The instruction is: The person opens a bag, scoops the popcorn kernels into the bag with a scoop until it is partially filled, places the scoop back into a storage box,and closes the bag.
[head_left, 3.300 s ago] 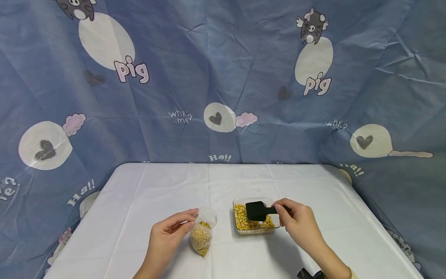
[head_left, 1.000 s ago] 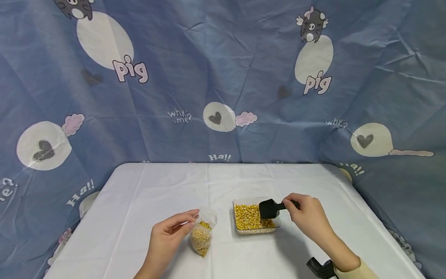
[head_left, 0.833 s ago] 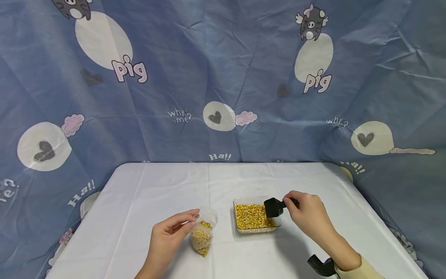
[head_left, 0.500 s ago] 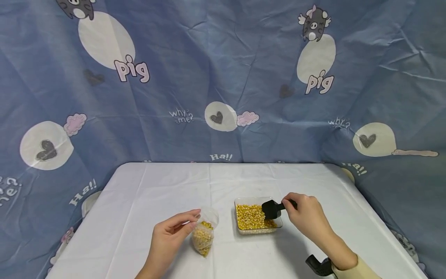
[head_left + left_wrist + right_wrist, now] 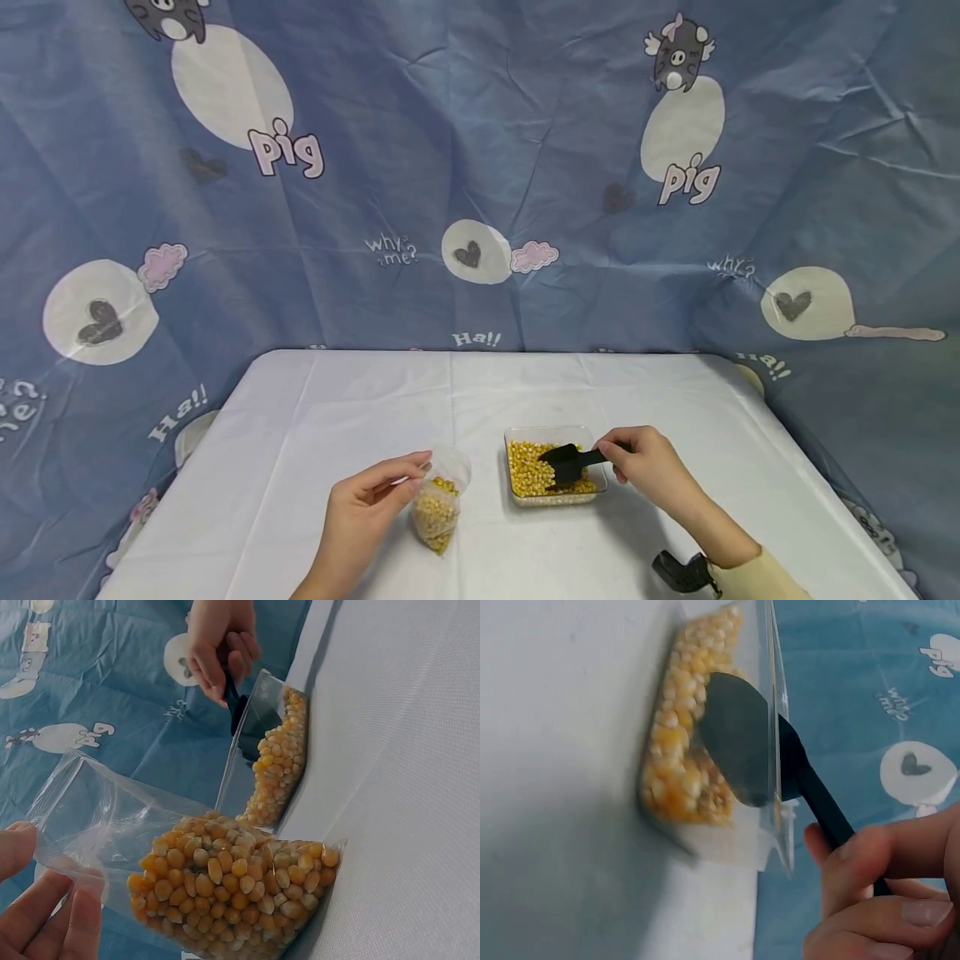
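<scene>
My left hand (image 5: pixel 367 504) pinches the top edge of a clear plastic bag (image 5: pixel 437 508) between thumb and fingers. Corn kernels (image 5: pixel 232 889) fill the bag's lower part, and it stands on the table. To the right is a clear rectangular container (image 5: pixel 555 501), partly filled with loose corn kernels (image 5: pixel 527 471). My right hand (image 5: pixel 648 467) grips the handle of a black scoop (image 5: pixel 567 462) from the right side. In the right wrist view the scoop's blade (image 5: pixel 739 739) dips inside the container, its edge against the kernels. How much corn lies on the blade is hidden.
A white cloth covers the table (image 5: pixel 360 400). Behind it hangs a blue curtain (image 5: pixel 480 167) printed with pigs and words. A black wrist-worn device (image 5: pixel 681 572) sits by the right sleeve (image 5: pixel 757 579).
The scoop lifted toward the container's right side, then came back down and left into the kernels with my right hand. My left hand and the bag stay in place.
</scene>
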